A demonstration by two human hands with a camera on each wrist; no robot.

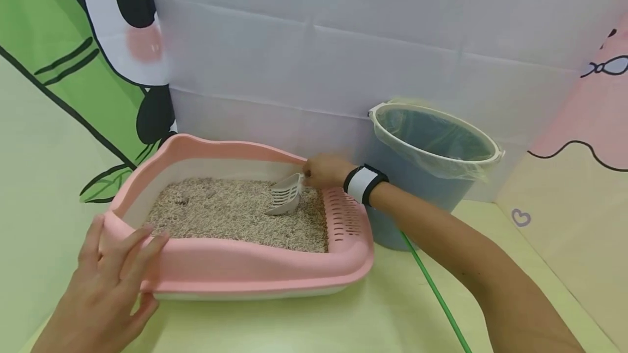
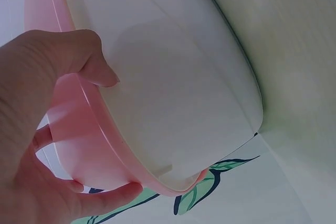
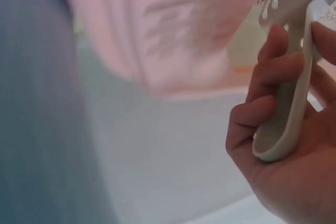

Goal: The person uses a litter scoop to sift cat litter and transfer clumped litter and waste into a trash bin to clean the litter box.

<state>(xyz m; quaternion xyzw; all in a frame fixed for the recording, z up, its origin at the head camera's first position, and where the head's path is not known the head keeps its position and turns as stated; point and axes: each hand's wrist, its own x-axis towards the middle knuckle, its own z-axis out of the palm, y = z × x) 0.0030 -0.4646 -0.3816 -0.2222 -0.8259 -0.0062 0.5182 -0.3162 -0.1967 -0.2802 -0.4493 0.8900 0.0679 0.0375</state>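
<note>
A pink-rimmed litter box (image 1: 235,268) with a white base holds greyish-tan pellet litter (image 1: 216,211). My left hand (image 1: 105,282) grips its near left corner; fingers lie over the pink rim, and in the left wrist view the thumb (image 2: 94,61) presses the outer wall. At the box's far right, my right hand (image 1: 326,170) holds a pale slotted litter scoop (image 1: 288,195). The scoop's head is low at the litter, its front edge touching or just above the surface. In the right wrist view, fingers curl round the scoop's handle (image 3: 291,124).
A blue-grey bin (image 1: 387,227) lined with a clear yellowish bag (image 1: 432,159) stands right of the box. A thin green stick (image 1: 434,287) slants down beneath the right forearm. Printed cloth walls (image 1: 319,53) surround the pale yellow surface (image 1: 392,309). One darker clump (image 1: 182,198) shows in the litter.
</note>
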